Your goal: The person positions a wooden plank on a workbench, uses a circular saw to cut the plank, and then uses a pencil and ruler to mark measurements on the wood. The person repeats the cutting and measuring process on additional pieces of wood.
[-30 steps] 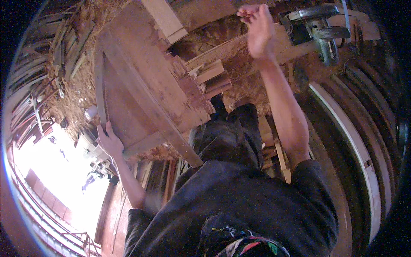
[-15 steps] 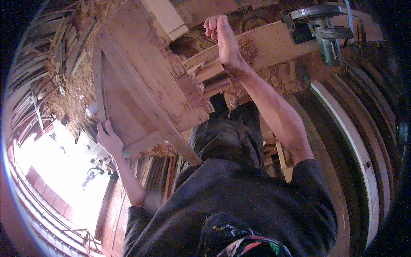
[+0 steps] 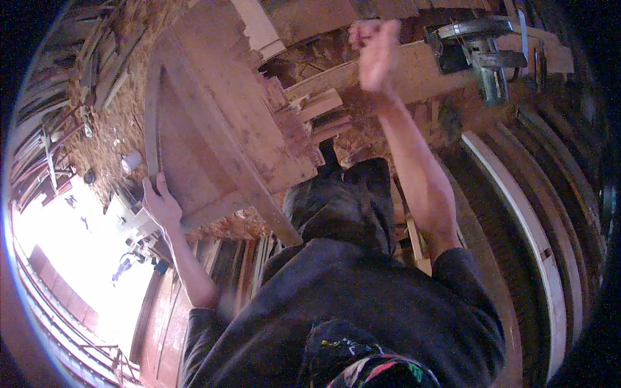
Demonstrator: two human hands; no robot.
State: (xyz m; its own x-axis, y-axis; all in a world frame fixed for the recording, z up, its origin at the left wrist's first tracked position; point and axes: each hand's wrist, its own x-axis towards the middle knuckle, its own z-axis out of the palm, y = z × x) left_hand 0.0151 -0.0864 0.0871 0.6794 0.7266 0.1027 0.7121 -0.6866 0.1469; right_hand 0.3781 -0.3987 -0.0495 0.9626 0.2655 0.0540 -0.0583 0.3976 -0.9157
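My left hand (image 3: pixel 162 205) is closed on the corner of a wooden frame (image 3: pixel 220 145), its fingers over the narrow outer strip. The frame has long bars that meet toward the far end and a crosspiece at the near end. It rests on a worn wooden bench top (image 3: pixel 226 71) with a ragged right edge. My right hand (image 3: pixel 380 61) is raised at the upper middle, apart from the frame. Its fingers look curled but are smeared by motion, and whether it holds anything cannot be made out.
A power tool with a round disc guard (image 3: pixel 482 55) sits on a board at the upper right. Long curved planks (image 3: pixel 517 194) stand along the right. Offcuts (image 3: pixel 320 103) lie by the bench edge. At left are a white cup (image 3: pixel 131 163), wood shavings and stacked strips.
My right hand has moved to the right and slightly up, away from the bench. My left hand keeps its hold on the frame. The whole view has shifted a little.
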